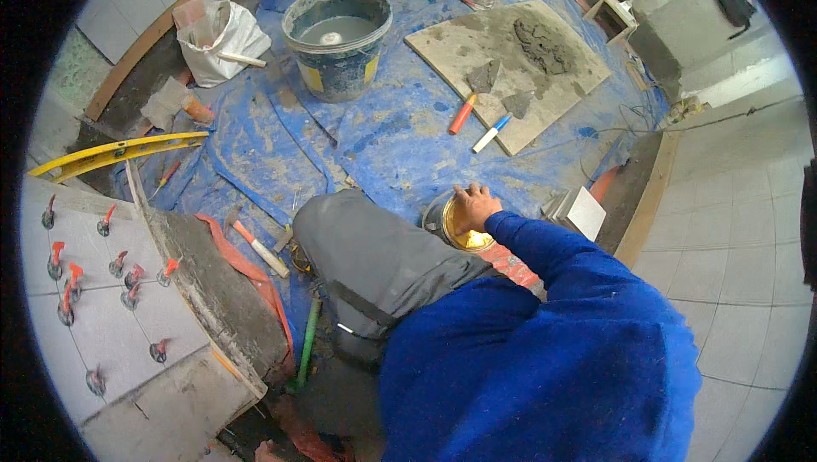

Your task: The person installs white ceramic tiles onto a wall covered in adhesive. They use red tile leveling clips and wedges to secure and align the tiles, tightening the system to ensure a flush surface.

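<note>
My right hand [475, 208] reaches forward to a metal tin can [436, 217] with a golden inside, beside my bent grey-clad knee [345, 224]. The can leans with its mouth toward me, and the fingers curl over its rim; some fingertips are hidden inside. What lies in the can is hard to make out. At the bottom edge shows a small piece of what looks like my left hand [268, 452], its fingers mostly out of view. Beyond the can, two trowels [485, 77] with red and blue-white handles rest on a mortar-smeared board [562, 113].
A large bucket [345, 79] of cloudy water and a white sack [217, 41] stand on a blue tarp [366, 143]. Left are a yellow spirit level [128, 150], a hammer [259, 249] and tiles [128, 317] with red-handled levelling clips. Small tiles [583, 213] lie at right, near the tiled wall [732, 232].
</note>
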The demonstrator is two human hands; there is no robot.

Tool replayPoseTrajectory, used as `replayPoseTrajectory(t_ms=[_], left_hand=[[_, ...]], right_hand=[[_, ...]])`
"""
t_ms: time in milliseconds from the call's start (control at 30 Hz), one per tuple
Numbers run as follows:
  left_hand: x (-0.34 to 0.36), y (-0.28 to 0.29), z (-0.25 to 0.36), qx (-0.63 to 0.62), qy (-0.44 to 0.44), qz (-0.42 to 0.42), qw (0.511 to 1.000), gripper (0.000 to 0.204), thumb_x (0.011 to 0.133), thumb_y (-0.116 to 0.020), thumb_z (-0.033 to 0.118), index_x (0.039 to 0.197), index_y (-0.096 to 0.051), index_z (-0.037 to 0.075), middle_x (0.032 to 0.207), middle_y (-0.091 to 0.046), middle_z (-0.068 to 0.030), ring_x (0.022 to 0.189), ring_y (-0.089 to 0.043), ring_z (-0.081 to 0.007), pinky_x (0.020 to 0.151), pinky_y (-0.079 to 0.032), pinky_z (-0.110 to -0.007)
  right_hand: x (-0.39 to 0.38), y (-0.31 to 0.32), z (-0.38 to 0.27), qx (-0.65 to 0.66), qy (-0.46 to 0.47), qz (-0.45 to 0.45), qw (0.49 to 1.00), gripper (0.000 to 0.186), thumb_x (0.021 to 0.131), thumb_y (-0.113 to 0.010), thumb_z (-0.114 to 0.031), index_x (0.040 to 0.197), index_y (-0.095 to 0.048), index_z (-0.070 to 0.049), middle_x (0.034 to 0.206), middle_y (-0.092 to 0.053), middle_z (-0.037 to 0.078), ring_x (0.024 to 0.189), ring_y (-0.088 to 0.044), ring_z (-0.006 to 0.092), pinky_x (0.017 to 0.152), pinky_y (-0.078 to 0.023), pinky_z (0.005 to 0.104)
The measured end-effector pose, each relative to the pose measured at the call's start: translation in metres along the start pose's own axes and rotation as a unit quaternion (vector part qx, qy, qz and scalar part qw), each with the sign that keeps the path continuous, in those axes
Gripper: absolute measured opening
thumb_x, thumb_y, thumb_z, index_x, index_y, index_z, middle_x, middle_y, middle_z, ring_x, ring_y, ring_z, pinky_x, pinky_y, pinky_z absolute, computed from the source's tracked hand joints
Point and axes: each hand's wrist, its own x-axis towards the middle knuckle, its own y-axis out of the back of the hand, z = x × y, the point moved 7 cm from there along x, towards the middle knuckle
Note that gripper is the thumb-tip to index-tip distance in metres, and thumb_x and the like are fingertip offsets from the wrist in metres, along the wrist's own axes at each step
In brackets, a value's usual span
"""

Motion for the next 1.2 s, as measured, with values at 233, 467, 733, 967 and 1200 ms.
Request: replayPoseTrajectory(t_ms=[233, 467, 733, 967, 1200], left_hand=[[-0.014, -0.108, -0.041, -0.128, 0.061, -0.023, 0.990, 0.027, 0.102, -0.053, 0.023, 0.094, -0.065, 0.000, 0.091, -0.064, -0.0106, 0.082, -0.061, -0.0256, 0.071, -0.050, -0.039], [-0.060, -0.140, 0.008, -0.162, 0.032, 0.035, 0.986, 0.027, 0.103, -0.048, 0.016, 0.093, -0.065, -0.002, 0.093, -0.065, -0.0117, 0.082, -0.060, -0.0239, 0.074, -0.049, -0.035], [-0.053, -0.146, 0.055, 0.029, 0.020, -0.050, 0.998, 0.032, 0.097, -0.062, 0.010, 0.128, -0.065, 0.002, 0.125, -0.067, -0.0164, 0.112, -0.063, -0.0277, 0.097, -0.050, -0.041], [-0.053, -0.126, 0.128, -0.098, 0.069, 0.000, 0.993, 0.021, 0.092, -0.070, 0.016, 0.101, -0.071, -0.003, 0.100, -0.073, -0.0128, 0.093, -0.068, -0.0234, 0.086, -0.050, -0.034], [-0.039, -0.203, 0.168, -0.167, 0.124, -0.184, 0.961, 0.026, 0.098, -0.062, 0.018, 0.113, -0.073, 0.000, 0.108, -0.073, -0.0122, 0.099, -0.066, -0.0211, 0.091, -0.052, -0.035]], right_hand=[[0.055, -0.026, 0.025, -0.058, 0.079, -0.004, 0.995, 0.057, 0.087, -0.072, -0.040, 0.136, -0.053, -0.018, 0.124, -0.061, 0.023, 0.109, -0.064, 0.0437, 0.084, -0.057, 0.0537], [0.132, -0.048, 0.084, 0.105, 0.321, -0.111, 0.934, 0.042, 0.091, -0.064, -0.039, 0.115, -0.066, -0.005, 0.106, -0.070, 0.025, 0.102, -0.068, 0.0425, 0.082, -0.055, 0.0489], [0.123, -0.044, 0.113, 0.161, 0.301, -0.273, 0.899, 0.050, 0.087, -0.066, -0.031, 0.126, -0.064, 0.001, 0.119, -0.068, 0.028, 0.110, -0.066, 0.0394, 0.094, -0.050, 0.0471], [0.131, -0.052, 0.169, 0.400, 0.110, -0.217, 0.884, 0.047, 0.093, -0.066, -0.017, 0.137, -0.058, -0.002, 0.108, -0.073, 0.013, 0.097, -0.068, 0.0227, 0.085, -0.055, 0.0370], [0.055, 0.008, 0.323, 0.191, -0.088, 0.031, 0.977, 0.061, 0.089, -0.069, -0.032, 0.142, -0.054, -0.006, 0.142, -0.056, 0.026, 0.132, -0.053, 0.0390, 0.111, -0.042, 0.0470]])
